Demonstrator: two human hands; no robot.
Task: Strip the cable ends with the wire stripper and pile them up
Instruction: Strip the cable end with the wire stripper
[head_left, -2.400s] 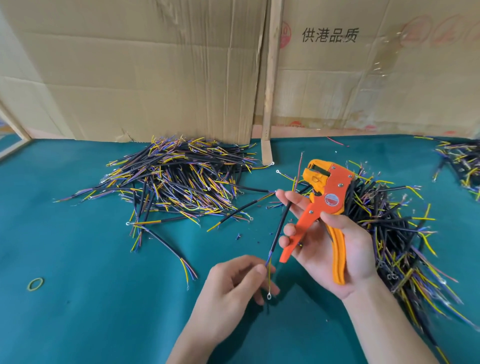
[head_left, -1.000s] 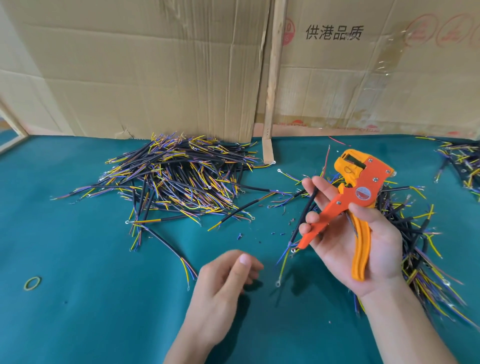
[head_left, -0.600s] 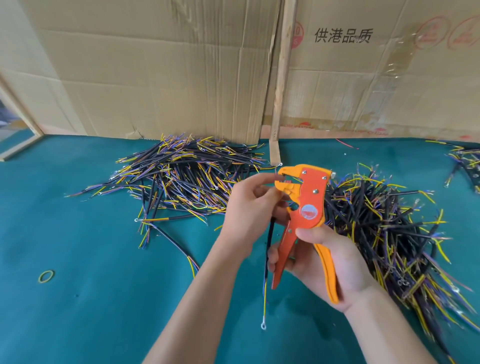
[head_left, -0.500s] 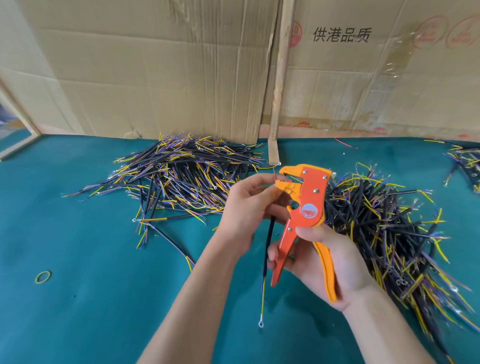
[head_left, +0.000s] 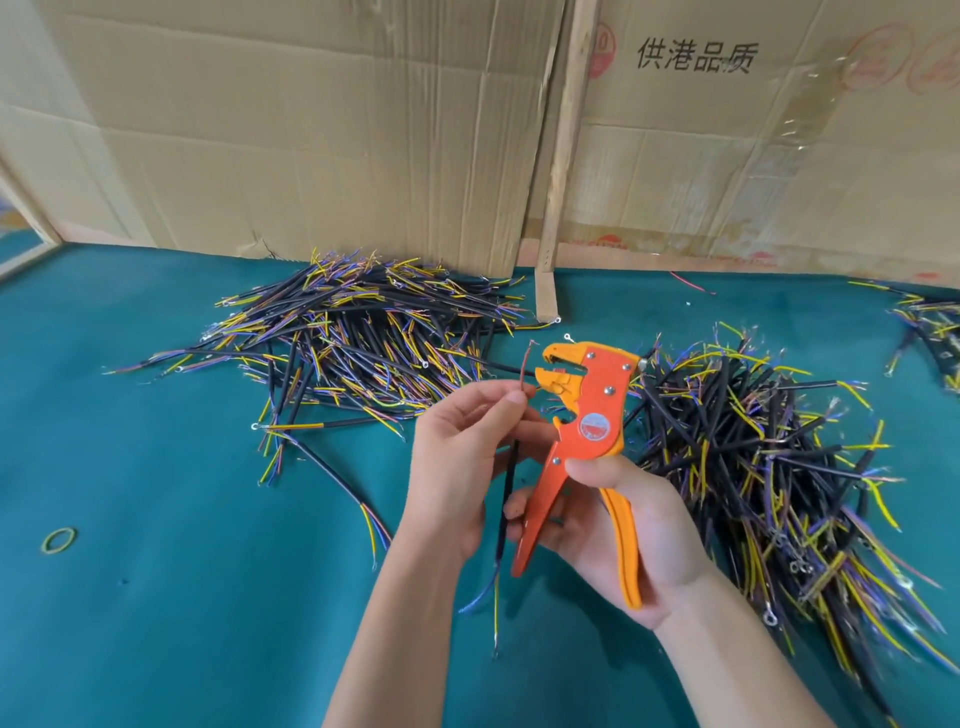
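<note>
Over the green table (head_left: 156, 597), my left hand (head_left: 457, 467) now pinches the cable (head_left: 506, 499) lower than half a second ago, its brown wire clear of the stripper (head_left: 582, 441) gripped in my right hand (head_left: 623, 540). Cable hangs near-vertical, ring end down.

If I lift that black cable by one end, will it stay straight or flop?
Probably semi-stiff: the black cable hangs nearly straight below the left hand. Its thin coloured wires curve away, so they likely flop. It looks light, held by a fingertip pinch.
</note>
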